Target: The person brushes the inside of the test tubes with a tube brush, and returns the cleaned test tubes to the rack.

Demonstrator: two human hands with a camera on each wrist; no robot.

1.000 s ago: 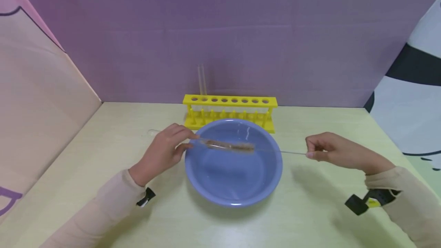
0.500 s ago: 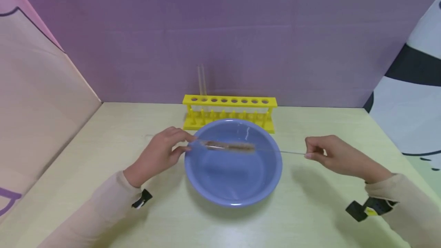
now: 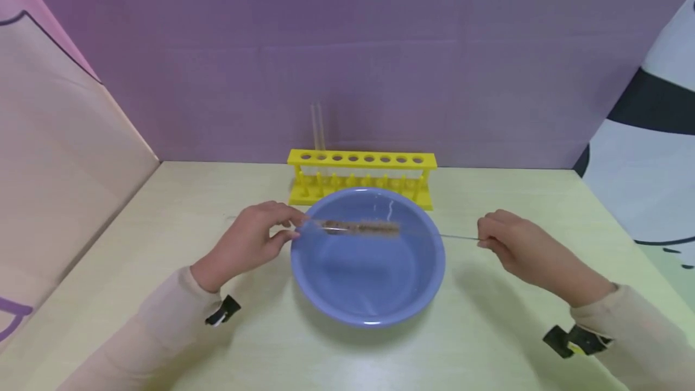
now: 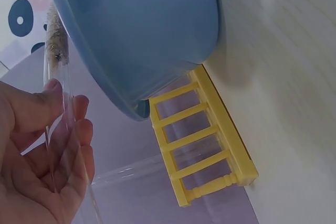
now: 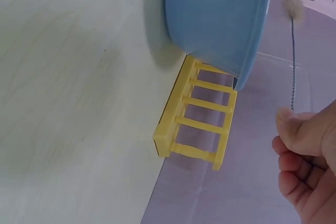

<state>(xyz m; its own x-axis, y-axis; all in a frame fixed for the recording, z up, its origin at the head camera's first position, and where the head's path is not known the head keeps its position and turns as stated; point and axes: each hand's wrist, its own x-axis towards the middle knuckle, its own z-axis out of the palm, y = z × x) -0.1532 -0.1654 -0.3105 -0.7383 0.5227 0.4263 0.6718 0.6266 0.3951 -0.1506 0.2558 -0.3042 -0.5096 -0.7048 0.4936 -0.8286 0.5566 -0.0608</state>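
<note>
Over the left rim of a blue basin (image 3: pixel 369 282), my left hand (image 3: pixel 252 240) grips a clear glass test tube (image 4: pixel 65 108) lying nearly level, its mouth toward the right. A test tube brush (image 3: pixel 374 228) with brown bristles sits partly inside the tube; the rest of the bristles stick out over the basin. My right hand (image 3: pixel 526 252) pinches the end of the brush's thin twisted wire handle (image 5: pixel 293 66), to the right of the basin. In the left wrist view the bristles (image 4: pixel 56 40) show at the tube's mouth, just above my thumb.
Behind the basin stands a yellow test tube rack (image 3: pixel 362 159), with another clear test tube (image 3: pixel 318 125) upright in it near the left end. All rest on a pale wooden table (image 3: pixel 369 361) before a purple backdrop (image 3: pixel 358 59).
My right hand has rolled over, its knuckles now turned more upward, still on the wire. The left hand has shifted slightly left with the tube. Basin and rack have not moved.
</note>
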